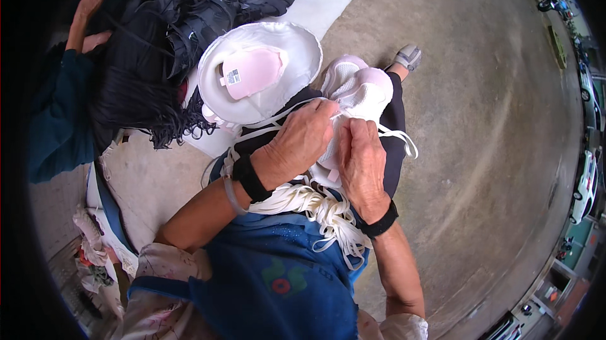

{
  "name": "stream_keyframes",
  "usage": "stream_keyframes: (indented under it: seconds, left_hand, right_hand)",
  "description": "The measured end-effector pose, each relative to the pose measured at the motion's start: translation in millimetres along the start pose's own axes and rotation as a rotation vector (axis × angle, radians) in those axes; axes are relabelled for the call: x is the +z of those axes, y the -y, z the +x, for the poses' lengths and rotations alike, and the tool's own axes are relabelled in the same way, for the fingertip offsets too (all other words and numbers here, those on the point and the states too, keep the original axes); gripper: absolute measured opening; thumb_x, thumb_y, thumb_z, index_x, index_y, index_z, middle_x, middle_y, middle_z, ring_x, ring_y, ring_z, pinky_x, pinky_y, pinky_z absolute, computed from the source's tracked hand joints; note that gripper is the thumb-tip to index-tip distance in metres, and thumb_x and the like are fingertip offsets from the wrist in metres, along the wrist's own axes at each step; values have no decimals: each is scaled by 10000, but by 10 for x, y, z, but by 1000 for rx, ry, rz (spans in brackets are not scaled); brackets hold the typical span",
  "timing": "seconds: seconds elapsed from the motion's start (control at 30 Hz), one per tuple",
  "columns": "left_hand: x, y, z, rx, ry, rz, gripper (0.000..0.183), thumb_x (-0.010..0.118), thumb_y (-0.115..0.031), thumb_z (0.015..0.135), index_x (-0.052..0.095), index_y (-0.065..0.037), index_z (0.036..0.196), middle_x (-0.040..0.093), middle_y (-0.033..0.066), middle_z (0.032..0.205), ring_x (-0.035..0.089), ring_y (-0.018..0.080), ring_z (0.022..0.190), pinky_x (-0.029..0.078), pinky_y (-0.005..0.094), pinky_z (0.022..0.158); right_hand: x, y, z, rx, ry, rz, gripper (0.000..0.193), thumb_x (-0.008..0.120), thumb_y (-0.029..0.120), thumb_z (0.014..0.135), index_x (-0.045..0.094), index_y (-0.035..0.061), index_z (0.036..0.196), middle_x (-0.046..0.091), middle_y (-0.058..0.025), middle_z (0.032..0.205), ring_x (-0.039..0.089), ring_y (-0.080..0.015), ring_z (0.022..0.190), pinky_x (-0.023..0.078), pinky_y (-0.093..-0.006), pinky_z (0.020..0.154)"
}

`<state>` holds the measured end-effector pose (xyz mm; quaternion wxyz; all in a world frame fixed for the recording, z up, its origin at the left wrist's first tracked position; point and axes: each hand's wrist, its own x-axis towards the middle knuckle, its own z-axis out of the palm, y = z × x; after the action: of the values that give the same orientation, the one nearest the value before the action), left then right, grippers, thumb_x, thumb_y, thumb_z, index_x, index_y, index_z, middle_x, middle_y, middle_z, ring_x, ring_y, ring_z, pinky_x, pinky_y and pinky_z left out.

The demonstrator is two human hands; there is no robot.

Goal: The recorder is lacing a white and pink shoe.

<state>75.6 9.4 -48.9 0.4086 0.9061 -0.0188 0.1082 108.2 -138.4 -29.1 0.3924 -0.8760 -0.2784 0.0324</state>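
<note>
White shoe uppers with pale pink toes rest on my lap, toes pointing away from me. My left hand is closed at the left edge of the lacing, pinching a white shoelace that trails off to the left. Close beside it, my right hand is also closed, its thumb and fingers pressed together over the lacing; the lace there is mostly covered by the fingers. Another lace end hangs loose to the right. A bundle of white laces lies on my lap beneath my wrists.
A white rounded, hat-like piece holding a pink labelled pad sits just beyond my left hand. Black shoes are heaped behind it. Another person with dark hair is close on the left. Concrete floor spreads to the right.
</note>
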Motion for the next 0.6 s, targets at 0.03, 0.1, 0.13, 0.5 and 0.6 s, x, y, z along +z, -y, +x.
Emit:
stream_keyframes:
  seconds: [0.03,0.1,0.13,0.5,0.6]
  left_hand:
    - [1,8,4,14,-15,9,258,546,-3,849,512,30,1103,594,251,969,599,452,867,498,491,745]
    - [-9,8,33,-21,-10,4,236,554,-5,844,535,27,1077,603,242,954,604,444,860,502,482,740]
    - [-11,11,48,-57,-2,-1,215,561,-7,840,557,23,1052,612,234,939,609,437,852,507,474,734]
    - [-5,25,67,-99,12,-115,151,590,7,840,536,2,982,595,198,872,600,406,824,488,441,703]
    - [-18,-46,44,-39,-38,-71,200,603,-4,840,519,-6,1022,568,179,869,585,405,831,486,431,715]
  right_hand:
    - [15,25,25,44,2,-55,91,578,83,917,569,30,991,538,-188,890,597,-376,733,488,-461,606]
    - [54,38,37,87,2,-112,103,591,103,913,580,41,994,542,-177,880,602,-369,705,490,-459,591]
    - [94,8,24,73,-47,-131,107,601,117,908,590,45,987,542,-163,862,605,-363,684,493,-455,583]
    - [175,-53,109,6,-22,-295,99,598,132,897,561,42,876,563,-158,824,624,-342,650,502,-431,553]
    - [65,-59,79,-16,32,-258,92,588,103,889,551,19,897,569,-181,812,624,-349,661,500,-440,561]
